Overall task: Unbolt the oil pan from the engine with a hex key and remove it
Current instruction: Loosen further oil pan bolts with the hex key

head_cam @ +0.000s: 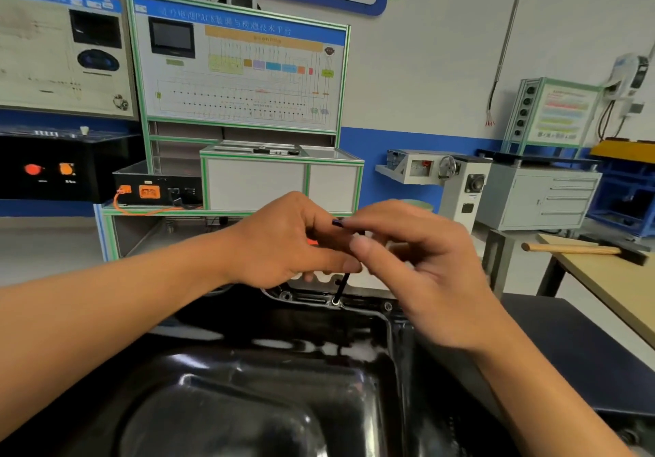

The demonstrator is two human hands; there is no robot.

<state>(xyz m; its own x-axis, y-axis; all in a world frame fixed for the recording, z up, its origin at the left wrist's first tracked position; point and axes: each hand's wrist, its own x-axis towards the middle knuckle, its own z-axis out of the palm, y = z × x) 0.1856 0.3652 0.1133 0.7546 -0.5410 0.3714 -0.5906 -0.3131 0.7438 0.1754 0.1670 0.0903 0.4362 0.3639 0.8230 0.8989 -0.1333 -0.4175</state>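
We're right over the oil pan (266,385). It is black and glossy, fills the bottom of our view, and has not been lifted; the engine under it is hidden from us. The hex key (341,288) stands nearly upright, its tip set in a bolt (335,302) on the pan's far rim. Our left hand (283,240) curls round the upper part of the key, with the thumb close by the shaft. Our right hand (407,268) pinches the short top arm between fingertips and thumb, so both hands grip the key.

We judge we're mid-unbolting. What look like two more bolt heads show on that far rim, one to the left (285,295) and one to the right (388,306), and we cannot tell whether they are slackened. The other edges of the pan are out of view or blurred, so the count of bolts left is unknown. Pulling the pan off comes after them.

Now the containers. The pan shows us only its outer face, so we can't see what is inside. On the bench beyond, a shallow tray (227,145) holds a few small dark tools, too small to name. To the right, the grey cabinet (542,194) has its drawers shut. The blue bins (627,205) are too dark to read. A hammer (574,249) lies on the wooden worktop (609,279).
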